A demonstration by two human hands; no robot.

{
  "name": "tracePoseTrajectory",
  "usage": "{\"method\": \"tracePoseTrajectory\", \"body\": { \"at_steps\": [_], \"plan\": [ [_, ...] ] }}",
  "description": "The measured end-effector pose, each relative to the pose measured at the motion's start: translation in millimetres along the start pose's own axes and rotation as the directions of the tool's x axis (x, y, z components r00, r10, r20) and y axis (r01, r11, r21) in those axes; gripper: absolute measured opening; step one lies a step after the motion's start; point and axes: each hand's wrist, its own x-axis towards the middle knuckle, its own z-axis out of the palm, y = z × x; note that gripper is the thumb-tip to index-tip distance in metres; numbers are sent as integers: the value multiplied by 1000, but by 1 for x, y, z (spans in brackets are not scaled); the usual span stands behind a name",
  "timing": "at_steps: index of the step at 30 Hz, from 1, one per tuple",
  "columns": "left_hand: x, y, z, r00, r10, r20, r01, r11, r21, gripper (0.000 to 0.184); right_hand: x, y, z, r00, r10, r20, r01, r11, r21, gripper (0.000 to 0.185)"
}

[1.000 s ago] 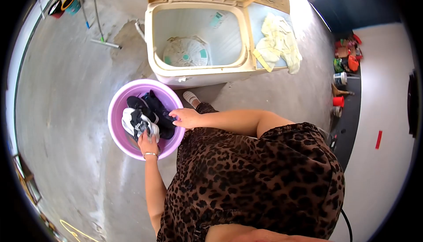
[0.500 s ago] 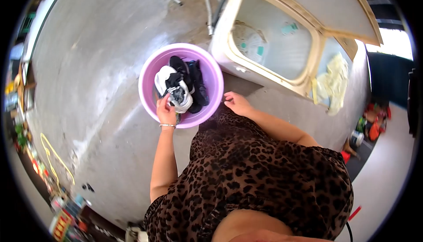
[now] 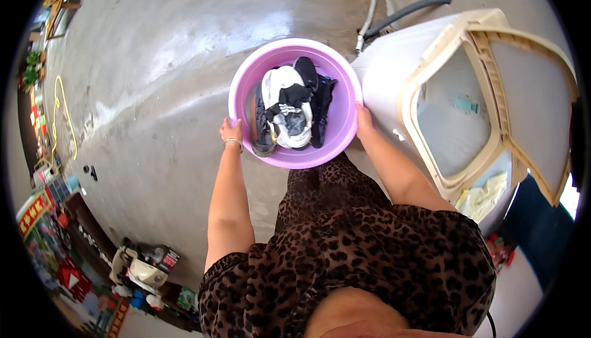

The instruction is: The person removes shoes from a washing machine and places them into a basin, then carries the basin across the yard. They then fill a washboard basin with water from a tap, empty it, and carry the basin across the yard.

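A round purple basin [image 3: 246, 73] is held in front of me, with my left hand [image 3: 231, 131] closed on its left rim and my right hand [image 3: 364, 118] closed on its right rim. Inside lie several shoes: a white shoe with black parts [image 3: 287, 107] in the middle, a dark shoe with a brown edge [image 3: 261, 125] on the left, and black shoes [image 3: 321, 110] on the right. Parts of my fingers are hidden by the rim.
To the right stands a washing machine [image 3: 388, 67] with its lid raised and a pale yellow cloth [image 3: 483, 197] on it. Grey hoses [image 3: 406, 10] lie behind. A yellow cord [image 3: 56, 116] is at the far left, a scooter [image 3: 146, 271] at the lower left.
My left hand has let go of the white shoe and gripped the rim. My right hand has taken the other side. The view has turned, and the machine appears farther right.
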Motion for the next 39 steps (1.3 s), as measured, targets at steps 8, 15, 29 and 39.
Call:
{"method": "tracePoseTrajectory", "body": {
  "at_steps": [8, 15, 29, 39],
  "plan": [
    [45, -29, 21, 922, -65, 381, 356, 529, -770, 24, 9, -9, -3, 973, 218, -82, -173, 912, 371, 51],
    [27, -30, 15, 831, -67, 552, 551, 240, -800, 19, -60, -47, 21, 973, 104, -205, -15, 918, 396, 51],
    [-20, -21, -58, 880, -165, 444, 468, 156, -870, 25, -112, -111, 31, 973, 221, 70, -232, 930, 285, 53],
    [-104, -21, -131, 962, -160, 224, 229, 19, -973, 30, -155, -171, 57, 941, 90, 326, -141, 981, 136, 49]
  ]
}}
